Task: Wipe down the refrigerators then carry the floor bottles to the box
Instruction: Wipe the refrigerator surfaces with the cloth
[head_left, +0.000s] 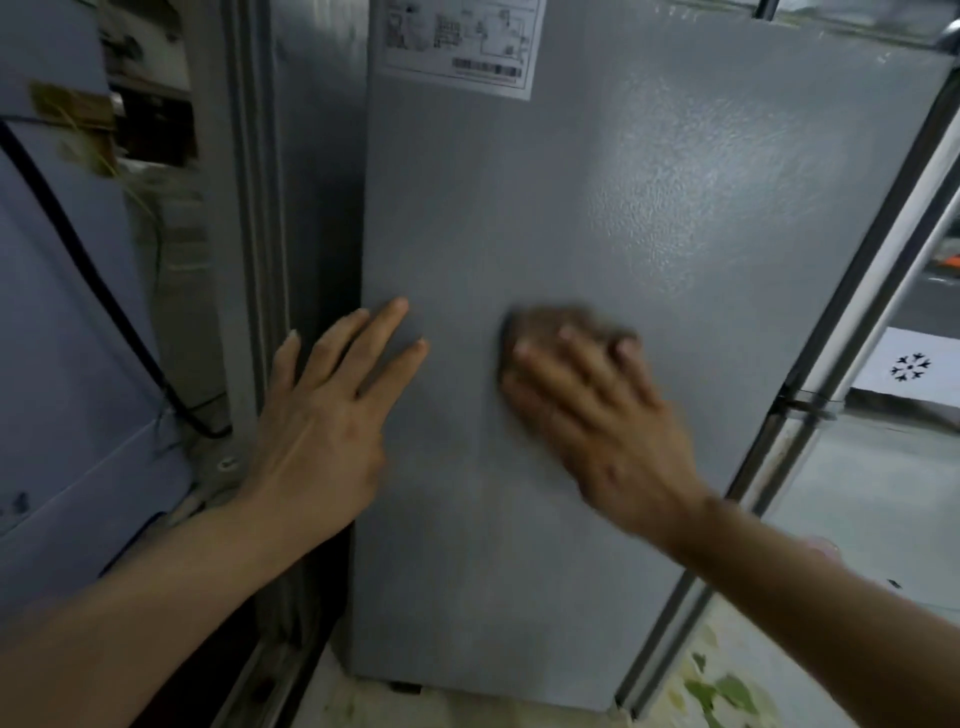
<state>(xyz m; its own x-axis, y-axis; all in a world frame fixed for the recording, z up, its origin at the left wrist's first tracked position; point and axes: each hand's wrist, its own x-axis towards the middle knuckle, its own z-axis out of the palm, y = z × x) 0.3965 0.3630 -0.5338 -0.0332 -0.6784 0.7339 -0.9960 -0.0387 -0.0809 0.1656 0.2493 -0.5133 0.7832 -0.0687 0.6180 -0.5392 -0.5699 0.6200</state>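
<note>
Grey refrigerator (597, 218) stands upright, long axis vertical, side panel facing camera. Left hand (322, 415) flat on panel near its left edge, fingers straight, pointing up. Right hand (597, 410) right of it, blurred, fingers spread, pressing brown cloth (545, 325) against panel; cloth under fingertips. White label (462, 44) at panel top.

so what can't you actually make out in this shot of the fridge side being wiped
- Cloth, head view: motion blur, and the right hand covers most of it, so its shape and material are unclear.
- Label, head view: print too small and soft to read; its top is cut off by the frame edge.
- Refrigerator, head view: only one grey side panel shows, its top cut off.
- Floor bottles and box: none in view.
- Left hand lies flat on the panel.
</note>
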